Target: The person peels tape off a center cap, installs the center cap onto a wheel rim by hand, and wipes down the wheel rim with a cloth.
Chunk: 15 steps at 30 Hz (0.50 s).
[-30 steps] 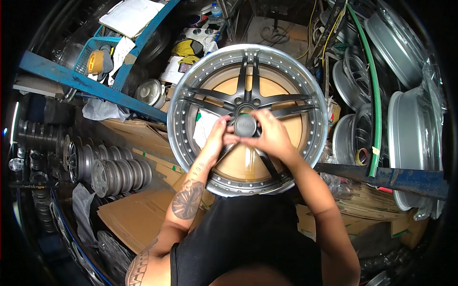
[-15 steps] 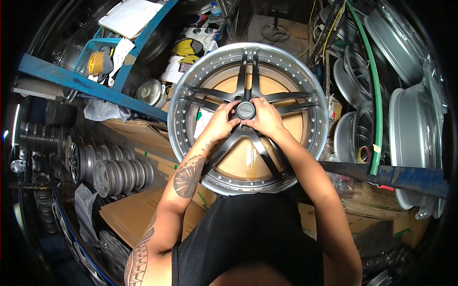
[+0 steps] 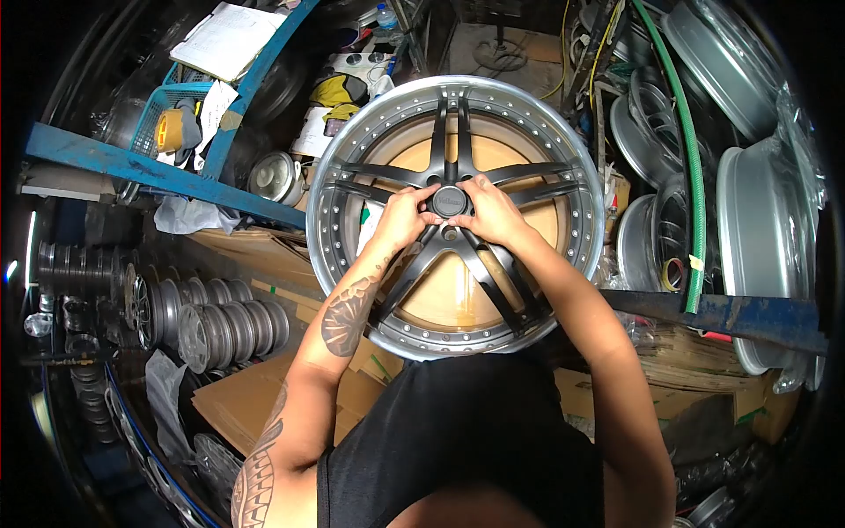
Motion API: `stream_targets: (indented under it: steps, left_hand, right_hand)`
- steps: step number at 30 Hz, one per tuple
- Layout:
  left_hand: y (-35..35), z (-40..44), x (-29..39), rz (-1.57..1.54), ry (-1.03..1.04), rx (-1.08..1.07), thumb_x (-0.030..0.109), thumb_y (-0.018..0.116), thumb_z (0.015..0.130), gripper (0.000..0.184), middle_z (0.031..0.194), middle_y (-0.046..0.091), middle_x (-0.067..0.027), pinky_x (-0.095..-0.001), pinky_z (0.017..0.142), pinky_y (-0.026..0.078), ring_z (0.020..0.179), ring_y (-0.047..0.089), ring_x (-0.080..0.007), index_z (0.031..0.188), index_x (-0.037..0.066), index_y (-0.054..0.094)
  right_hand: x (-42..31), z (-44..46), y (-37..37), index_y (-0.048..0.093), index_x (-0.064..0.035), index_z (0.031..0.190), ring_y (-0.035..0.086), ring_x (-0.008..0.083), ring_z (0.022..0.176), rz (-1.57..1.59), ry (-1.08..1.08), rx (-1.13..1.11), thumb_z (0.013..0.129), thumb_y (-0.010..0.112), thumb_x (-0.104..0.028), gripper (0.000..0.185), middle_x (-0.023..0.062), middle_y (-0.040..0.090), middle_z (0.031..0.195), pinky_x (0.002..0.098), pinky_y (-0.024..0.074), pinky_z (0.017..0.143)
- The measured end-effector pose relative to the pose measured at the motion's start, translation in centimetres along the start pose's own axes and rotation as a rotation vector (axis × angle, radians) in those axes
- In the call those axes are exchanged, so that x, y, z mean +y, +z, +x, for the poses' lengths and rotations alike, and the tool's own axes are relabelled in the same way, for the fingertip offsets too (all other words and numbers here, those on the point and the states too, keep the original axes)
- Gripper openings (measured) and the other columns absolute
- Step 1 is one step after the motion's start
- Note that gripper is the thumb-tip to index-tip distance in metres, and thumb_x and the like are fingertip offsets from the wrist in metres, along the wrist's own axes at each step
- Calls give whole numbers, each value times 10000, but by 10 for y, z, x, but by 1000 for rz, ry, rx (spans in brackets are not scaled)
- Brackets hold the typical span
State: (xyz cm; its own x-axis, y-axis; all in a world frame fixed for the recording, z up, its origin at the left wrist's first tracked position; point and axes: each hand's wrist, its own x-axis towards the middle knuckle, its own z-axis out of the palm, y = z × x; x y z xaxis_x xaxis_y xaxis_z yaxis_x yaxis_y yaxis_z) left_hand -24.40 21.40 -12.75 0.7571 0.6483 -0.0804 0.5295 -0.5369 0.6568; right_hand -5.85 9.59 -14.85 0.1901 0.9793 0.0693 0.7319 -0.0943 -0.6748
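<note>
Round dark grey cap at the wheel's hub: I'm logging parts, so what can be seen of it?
The round dark grey cap looks matte, plastic or painted metal, with a rim and small, blurred lettering. It lies face up at the hub of the grey, metal-looking spoked wheel. The bare left hand and bare right hand touch opposite sides; full seating can't be told.

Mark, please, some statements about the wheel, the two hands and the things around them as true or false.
1. The left hand and the right hand both touch the round cap. True.
2. The round cap is at the outer edge of the wheel. False: it is at the centre.
3. The green hose is to the right of the wheel. True.
4. Tattoos show only on the right arm. False: they show on the left arm.
</note>
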Motion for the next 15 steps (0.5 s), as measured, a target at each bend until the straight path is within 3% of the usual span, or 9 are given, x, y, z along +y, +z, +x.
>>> stream_targets:
  steps: [6,10,15]
  left_hand:
    - [-9,12,-8,106,93,-101,216,917,695,723,896,691,-151,-389,792,537,815,686,-275,1363,94,669]
    - [-13,21,-8,125,133,-123,259,921,686,721,944,698,-168,-406,820,538,895,699,-309,1339,71,679]
    - [-12,14,-7,163,217,-63,301,899,703,667,995,680,-173,-434,859,528,970,675,-358,1287,46,703]
  right_hand:
    - [-2,7,-1,623,-9,1200,644,439,1116,-57,3,-21,696,921,-381,692,242,599,1237,500,544,928]
    - [-8,7,-8,632,-24,1170,647,432,1119,-62,68,-55,673,928,-375,677,224,611,1240,505,545,924]
    - [-4,10,-3,663,-60,1191,664,399,1046,-64,112,-49,627,938,-398,713,171,656,1127,488,546,874]
